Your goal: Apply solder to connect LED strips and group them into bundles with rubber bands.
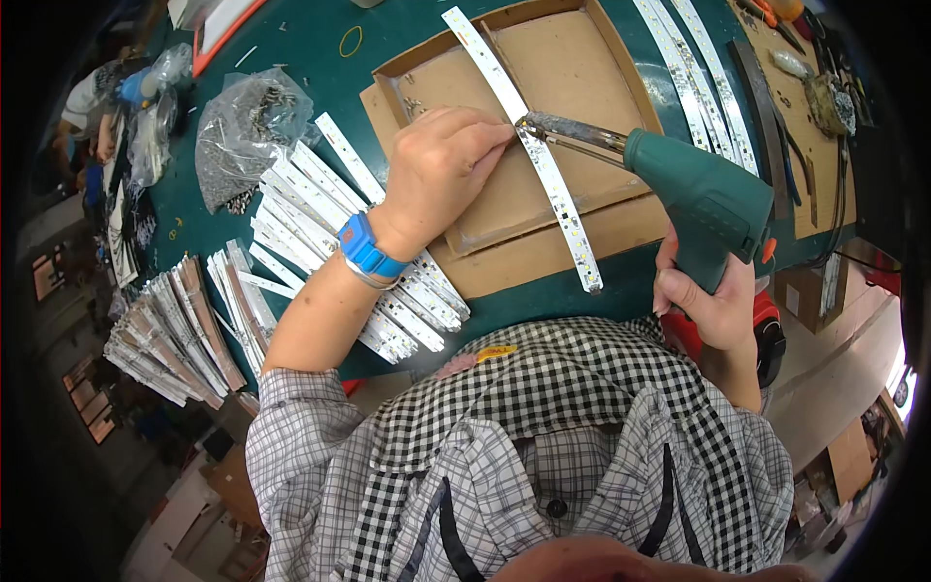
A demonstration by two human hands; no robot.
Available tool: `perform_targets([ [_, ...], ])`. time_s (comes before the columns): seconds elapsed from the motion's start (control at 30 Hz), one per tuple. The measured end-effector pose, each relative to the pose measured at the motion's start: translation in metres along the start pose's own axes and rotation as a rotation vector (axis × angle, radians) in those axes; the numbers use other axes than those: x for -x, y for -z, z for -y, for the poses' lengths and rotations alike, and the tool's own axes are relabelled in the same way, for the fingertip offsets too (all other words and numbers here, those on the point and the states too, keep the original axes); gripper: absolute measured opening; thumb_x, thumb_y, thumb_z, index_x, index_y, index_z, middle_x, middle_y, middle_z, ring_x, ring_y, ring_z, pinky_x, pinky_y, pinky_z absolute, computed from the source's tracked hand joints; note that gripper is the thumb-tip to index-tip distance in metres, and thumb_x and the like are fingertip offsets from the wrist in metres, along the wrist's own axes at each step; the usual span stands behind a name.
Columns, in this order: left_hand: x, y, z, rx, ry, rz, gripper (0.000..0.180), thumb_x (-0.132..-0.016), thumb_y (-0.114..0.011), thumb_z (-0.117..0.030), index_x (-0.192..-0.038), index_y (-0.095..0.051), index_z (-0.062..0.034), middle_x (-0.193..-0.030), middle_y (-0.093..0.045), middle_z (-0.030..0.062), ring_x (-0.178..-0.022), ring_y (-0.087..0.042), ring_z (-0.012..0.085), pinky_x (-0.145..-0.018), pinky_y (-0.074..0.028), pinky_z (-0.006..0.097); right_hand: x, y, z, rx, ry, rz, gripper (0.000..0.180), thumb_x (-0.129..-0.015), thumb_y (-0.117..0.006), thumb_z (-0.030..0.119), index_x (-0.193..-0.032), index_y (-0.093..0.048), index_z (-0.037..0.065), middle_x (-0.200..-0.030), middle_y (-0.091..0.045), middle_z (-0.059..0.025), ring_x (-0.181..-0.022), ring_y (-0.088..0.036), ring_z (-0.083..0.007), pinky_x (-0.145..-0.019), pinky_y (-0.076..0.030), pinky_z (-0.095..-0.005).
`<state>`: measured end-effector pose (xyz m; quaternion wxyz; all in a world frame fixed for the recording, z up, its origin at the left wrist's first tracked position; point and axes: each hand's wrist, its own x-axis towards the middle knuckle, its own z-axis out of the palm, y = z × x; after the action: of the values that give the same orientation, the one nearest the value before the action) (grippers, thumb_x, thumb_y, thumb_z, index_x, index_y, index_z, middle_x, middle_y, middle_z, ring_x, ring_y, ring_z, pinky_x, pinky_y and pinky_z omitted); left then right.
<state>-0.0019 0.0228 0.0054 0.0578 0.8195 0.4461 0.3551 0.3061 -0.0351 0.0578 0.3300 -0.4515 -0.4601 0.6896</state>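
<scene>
A long white LED strip board (560, 199) lies slantwise across a shallow cardboard tray (601, 73). My right hand (716, 306) is wrapped round the grip of a green soldering gun (700, 189). The gun's dark, worn tip reaches left to the middle of the strip. Just left of that tip, my left hand (441, 175) is closed in a pinch at the strip's edge. Whatever its fingertips hold is too small to make out. A blue watch (364, 244) is on my left wrist.
Beside my left forearm lies a fanned pile of LED strips (301, 199), with bundled strips (165, 335) farther left. A clear bag of small metal parts (254, 131) sits behind the pile. More strips (700, 82) lie right of the tray. Tools rest on a board (824, 184) at far right.
</scene>
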Motion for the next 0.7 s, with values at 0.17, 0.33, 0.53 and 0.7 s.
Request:
perform_targets([
  [0.17,0.000,-0.002,0.001,-0.013,-0.008,-0.016,0.018,-0.072,-0.080,0.002,-0.086,-0.072,-0.0050,-0.087,-0.074,0.0073,-0.076,-0.071,0.0224,-0.064,-0.057,0.030,-0.001,-0.002,0.005,-0.001,-0.003,-0.007,0.038,-0.085,-0.072,0.000,-0.118,-0.055,-0.006,-0.083,-0.062,-0.0085,-0.062,-0.061,-0.0126,-0.054,-0.053,-0.0250],
  [0.33,0.000,-0.002,0.000,-0.006,-0.004,-0.007,0.017,-0.072,-0.080,0.002,-0.086,-0.073,-0.0050,-0.086,-0.073,0.0071,-0.076,-0.070,0.0223,-0.063,-0.057,0.030,-0.001,-0.003,0.003,0.039,0.012,-0.029,0.038,-0.083,-0.072,-0.004,-0.118,-0.055,-0.005,-0.083,-0.062,-0.0082,-0.062,-0.061,-0.0112,-0.054,-0.053,-0.0243],
  [0.53,0.000,-0.003,0.001,0.001,-0.003,-0.002,0.019,-0.071,-0.080,0.003,-0.087,-0.073,-0.0050,-0.086,-0.073,0.0074,-0.076,-0.070,0.0227,-0.065,-0.056,0.030,0.001,0.001,0.003,0.030,-0.016,-0.041,0.044,-0.081,-0.073,-0.004,-0.120,-0.054,-0.007,-0.085,-0.062,-0.0093,-0.061,-0.061,-0.0124,-0.053,-0.053,-0.0246],
  [0.7,-0.001,-0.002,0.001,0.017,-0.009,-0.008,0.019,-0.071,-0.079,0.004,-0.088,-0.073,-0.0047,-0.087,-0.074,0.0081,-0.077,-0.071,0.0230,-0.065,-0.056,0.030,-0.006,0.005,0.011,-0.067,0.185,-0.119,0.066,-0.081,-0.075,0.013,-0.133,-0.042,-0.013,-0.080,-0.058,-0.0099,-0.051,-0.055,-0.0139,-0.046,-0.048,-0.0241],
])
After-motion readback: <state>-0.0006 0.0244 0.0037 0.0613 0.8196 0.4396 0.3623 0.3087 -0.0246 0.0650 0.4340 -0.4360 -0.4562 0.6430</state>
